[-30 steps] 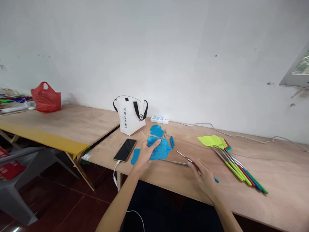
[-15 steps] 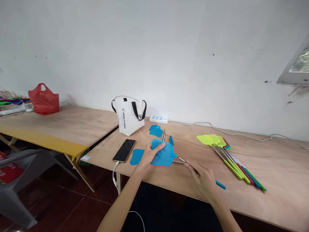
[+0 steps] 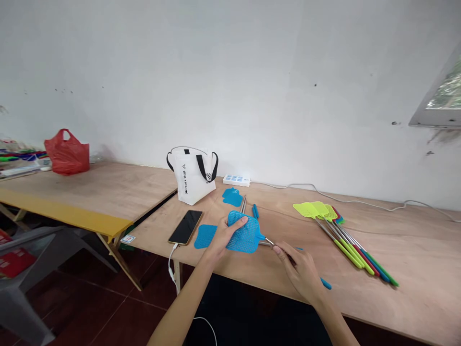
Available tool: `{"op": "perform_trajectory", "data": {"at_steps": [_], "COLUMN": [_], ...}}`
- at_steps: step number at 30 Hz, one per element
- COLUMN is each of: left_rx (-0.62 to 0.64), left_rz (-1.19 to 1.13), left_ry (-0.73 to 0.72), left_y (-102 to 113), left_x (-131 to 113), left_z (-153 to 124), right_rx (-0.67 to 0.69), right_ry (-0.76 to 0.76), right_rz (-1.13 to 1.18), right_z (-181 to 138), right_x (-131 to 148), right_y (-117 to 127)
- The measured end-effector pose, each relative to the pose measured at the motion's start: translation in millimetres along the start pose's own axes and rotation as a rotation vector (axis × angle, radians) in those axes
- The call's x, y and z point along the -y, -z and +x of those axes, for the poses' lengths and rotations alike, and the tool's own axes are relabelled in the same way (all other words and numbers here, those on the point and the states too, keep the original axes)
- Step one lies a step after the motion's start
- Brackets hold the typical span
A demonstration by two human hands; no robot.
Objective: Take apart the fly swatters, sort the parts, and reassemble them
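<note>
My left hand (image 3: 224, 236) grips a blue mesh fly-swatter head (image 3: 245, 232) just above the wooden table (image 3: 403, 259). My right hand (image 3: 300, 272) pinches a thin metal rod with a blue handle (image 3: 326, 284). The rod's tip meets the neck of the swatter head. Another blue swatter head (image 3: 204, 236) lies flat beside my left hand, and a third blue head (image 3: 232, 196) lies farther back next to loose metal rods (image 3: 244, 203) and blue handles (image 3: 255, 210).
A black phone (image 3: 186, 226) on a white cable lies left of the heads. A white tote bag (image 3: 192, 177) and a power strip (image 3: 236, 180) stand near the wall. Several assembled swatters (image 3: 345, 239) lie to the right. A red plastic bag (image 3: 66, 152) sits on the left table.
My left hand lifted the blue head off the table and turned it toward my right hand. My right hand brought the rod's tip in to the head's neck.
</note>
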State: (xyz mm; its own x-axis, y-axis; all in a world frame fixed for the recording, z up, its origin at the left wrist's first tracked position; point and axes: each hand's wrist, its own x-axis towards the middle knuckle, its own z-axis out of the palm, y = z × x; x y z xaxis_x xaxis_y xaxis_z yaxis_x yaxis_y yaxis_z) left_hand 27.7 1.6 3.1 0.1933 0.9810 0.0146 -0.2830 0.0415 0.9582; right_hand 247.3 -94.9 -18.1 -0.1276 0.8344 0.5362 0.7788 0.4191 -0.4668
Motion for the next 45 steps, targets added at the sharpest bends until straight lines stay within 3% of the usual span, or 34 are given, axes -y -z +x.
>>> {"op": "perform_trajectory", "data": {"at_steps": [5, 11, 20, 29, 34, 37, 39, 42, 45], "left_rx": [0.029, 0.038, 0.040, 0.118, 0.071, 0.063, -0.003, 0.017, 0.006], "left_rz": [0.153, 0.266, 0.334, 0.296, 0.400, 0.614, 0.892, 1.405, 1.706], "left_ry": [-0.054, -0.147, -0.185, -0.149, -0.221, -0.269, -0.270, -0.102, 0.025], "left_y": [2, -7, -13, -8, 23, 55, 75, 94, 99], "left_x": [-6, -9, -7, -13, -31, -36, -34, -22, -7], "left_z": [-4, -14, -20, -19, -7, 3, 8, 13, 19], "right_rx": [0.045, -0.055, -0.030, 0.045, 0.060, 0.118, 0.179, 0.248, 0.237], "right_ry": [0.061, 0.209, 0.246, 0.140, -0.029, -0.038, -0.017, 0.017, 0.046], "right_rz": [-0.182, -0.442, -0.439, -0.280, -0.226, -0.175, -0.148, -0.137, -0.165], "right_z": [-1, -4, -4, 1, 0, -2, -2, -2, -1], "right_x": [-3, -6, 0, -16, -42, -55, -60, -61, -61], "right_y": [4, 5, 3, 3, 7, 5, 0, -9, -15]}}
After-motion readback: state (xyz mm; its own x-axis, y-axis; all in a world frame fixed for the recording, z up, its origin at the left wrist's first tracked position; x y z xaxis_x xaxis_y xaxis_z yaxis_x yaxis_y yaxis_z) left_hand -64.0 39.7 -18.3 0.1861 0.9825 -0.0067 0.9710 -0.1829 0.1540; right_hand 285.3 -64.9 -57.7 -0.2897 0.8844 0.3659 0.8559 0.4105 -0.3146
